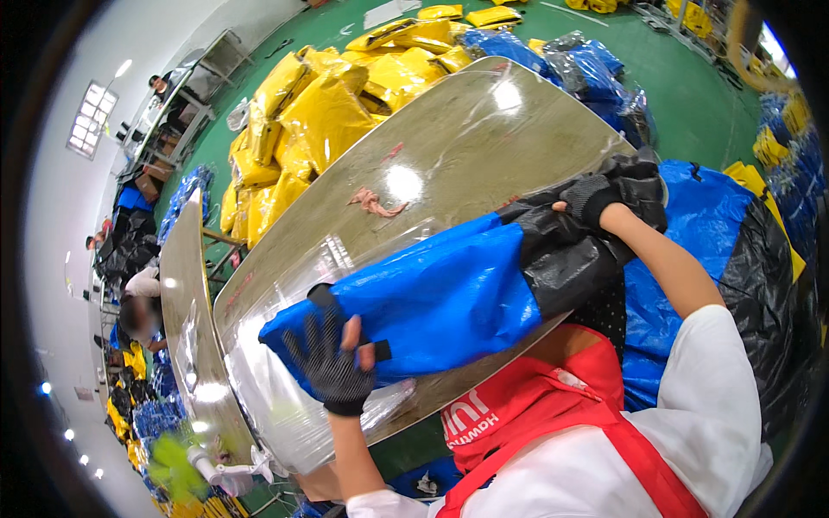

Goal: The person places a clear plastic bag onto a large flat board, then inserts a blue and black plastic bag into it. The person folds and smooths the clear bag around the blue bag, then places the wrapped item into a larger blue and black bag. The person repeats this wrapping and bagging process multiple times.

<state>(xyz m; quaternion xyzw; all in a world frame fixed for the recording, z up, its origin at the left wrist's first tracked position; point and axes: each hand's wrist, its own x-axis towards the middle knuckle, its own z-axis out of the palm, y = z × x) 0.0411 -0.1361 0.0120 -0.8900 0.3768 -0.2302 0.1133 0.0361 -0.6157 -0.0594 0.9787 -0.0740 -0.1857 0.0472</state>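
A long folded blue and black sheet of shiny coated fabric (449, 298) lies slantwise across the table (458, 138), its blue end at the left and its black end at the right. My left hand (332, 363), in a dark patterned glove with some bare fingertips, lies with fingers spread on the blue end. At the far right, my right hand (594, 197), gloved alike, is closed on the black end. Clear plastic film (281, 414) lies flat beneath the blue end and shows around it. What the folded layers hide inside cannot be seen.
Yellow packages in clear wrap (324, 112) are heaped beyond the table, with blue ones (596, 73) to their right. Another blue and black sheet (691, 259) hangs at my right. A pinkish scrap (376, 203) lies on the tabletop. A green fan (177, 466) stands lower left.
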